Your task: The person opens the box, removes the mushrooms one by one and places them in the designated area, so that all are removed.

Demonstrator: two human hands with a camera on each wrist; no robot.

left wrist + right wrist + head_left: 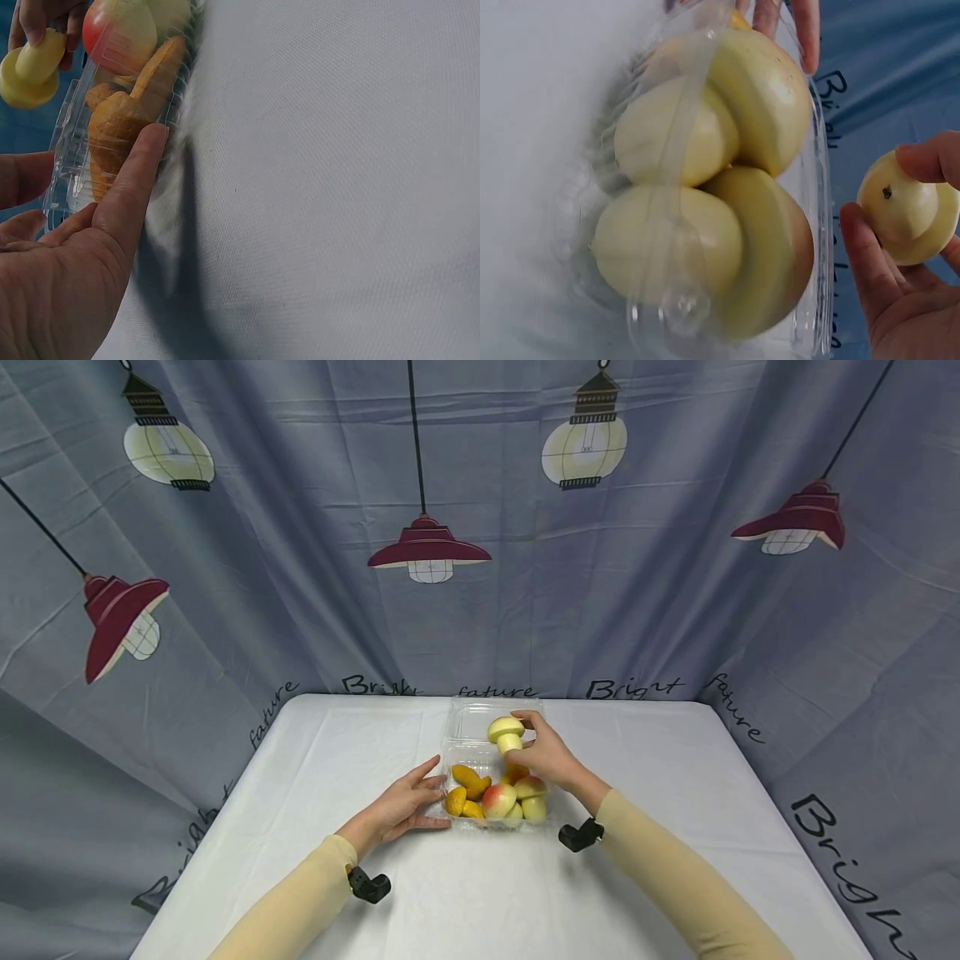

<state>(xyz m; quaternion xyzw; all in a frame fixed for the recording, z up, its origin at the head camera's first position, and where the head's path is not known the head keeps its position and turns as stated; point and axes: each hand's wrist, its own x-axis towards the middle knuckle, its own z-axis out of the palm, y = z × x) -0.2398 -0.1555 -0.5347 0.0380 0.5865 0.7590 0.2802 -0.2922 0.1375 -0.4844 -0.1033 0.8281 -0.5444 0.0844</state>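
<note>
My right hand (553, 758) pinches a pale yellow toy mushroom (506, 732) between thumb and fingers, cap up, above a clear plastic clamshell box (821, 225). My left hand (405, 803) rests at the box's left side with fingers spread and fairly straight, fingertips right at the wall. In the left wrist view the thumb lies along the front wall. Inside the box, orange-brown mushroom-like pieces (465, 775) lie on the left. Larger pale mushrooms with red-blushed caps (497, 801) fill the right front. The right hand partly hides an orange piece (516, 772) behind them.
The box's clear lid (472, 723) lies folded back toward the table's far edge. A white cloth covers the table (480, 893). Behind it hangs a blue-grey curtain (480, 635) printed with lamps and lettering. Black wrist cameras (369, 886) stick out from both forearms.
</note>
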